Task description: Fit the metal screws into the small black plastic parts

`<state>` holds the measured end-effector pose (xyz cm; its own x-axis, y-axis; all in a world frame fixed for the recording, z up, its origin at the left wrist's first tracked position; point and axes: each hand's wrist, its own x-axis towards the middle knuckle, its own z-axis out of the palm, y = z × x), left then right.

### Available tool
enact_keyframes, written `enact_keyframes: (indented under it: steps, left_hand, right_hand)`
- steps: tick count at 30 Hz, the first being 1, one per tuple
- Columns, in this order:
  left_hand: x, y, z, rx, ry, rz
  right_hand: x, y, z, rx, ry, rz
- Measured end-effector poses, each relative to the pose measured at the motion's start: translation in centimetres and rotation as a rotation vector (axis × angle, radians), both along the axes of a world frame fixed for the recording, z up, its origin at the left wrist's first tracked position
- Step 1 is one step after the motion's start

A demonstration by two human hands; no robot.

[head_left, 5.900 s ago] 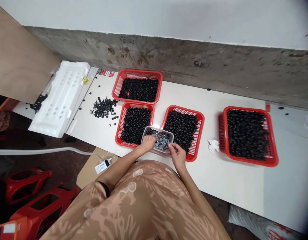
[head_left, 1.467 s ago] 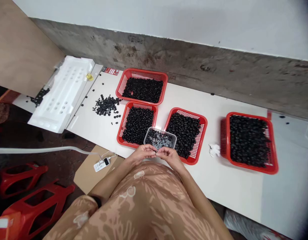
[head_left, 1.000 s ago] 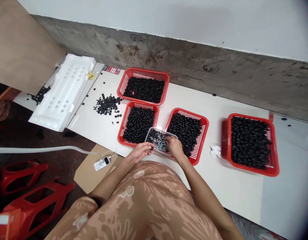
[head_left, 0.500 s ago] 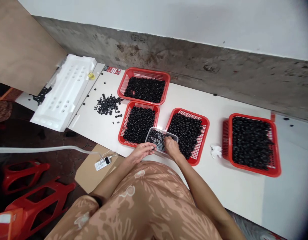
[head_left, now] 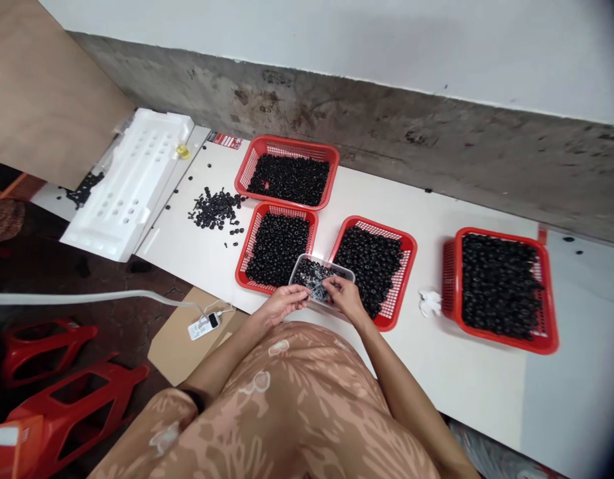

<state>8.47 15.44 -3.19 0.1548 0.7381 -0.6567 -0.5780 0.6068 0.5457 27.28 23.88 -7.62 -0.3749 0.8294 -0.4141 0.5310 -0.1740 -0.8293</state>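
Note:
My left hand [head_left: 285, 302] is closed in a pinch at the near left corner of a clear plastic tub [head_left: 348, 273]; a small black part shows at its fingertips. Over the tub's right side, my right hand [head_left: 343, 294] has its thumb and fingers pressed together, and whatever sits between them is too small to name. Small black and clear or silvery pieces [head_left: 311, 276] fill the tub. Its ends lie near a red basket of black ring-like parts [head_left: 277, 249] on the left and another red basket of black parts [head_left: 369, 266] on the right.
Behind stands a red basket of small black parts [head_left: 291, 178]; a fuller red basket [head_left: 503, 286] is far right. Loose black pieces [head_left: 215, 207] lie at left, beside a white foam block [head_left: 130, 183]. Crumpled white paper [head_left: 430, 303] lies at right. Red stools [head_left: 87, 406] stand on the floor.
My right hand has lifted slightly back from the tub's contents, its fingers coming into view toward my left hand. The left hand stays nearly in place.

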Motion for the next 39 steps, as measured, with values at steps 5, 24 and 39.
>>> enact_keyframes:
  steps: [5, 24, 39]
  left_hand:
    - [-0.1, -0.1, 0.3, -0.003, 0.005, 0.022]
    - [-0.7, -0.3, -0.2, -0.007, 0.001, 0.054]
    - [-0.1, 0.4, -0.4, -0.010, -0.024, 0.056]
  right_hand:
    - [0.2, 1.1, 0.0, 0.279, -0.207, 0.052]
    - [-4.4, 2.8, -0.2, 0.320, -0.797, 0.486]
    - [-2.6, 1.9, 0.3, 0.323, -0.347, 0.311]
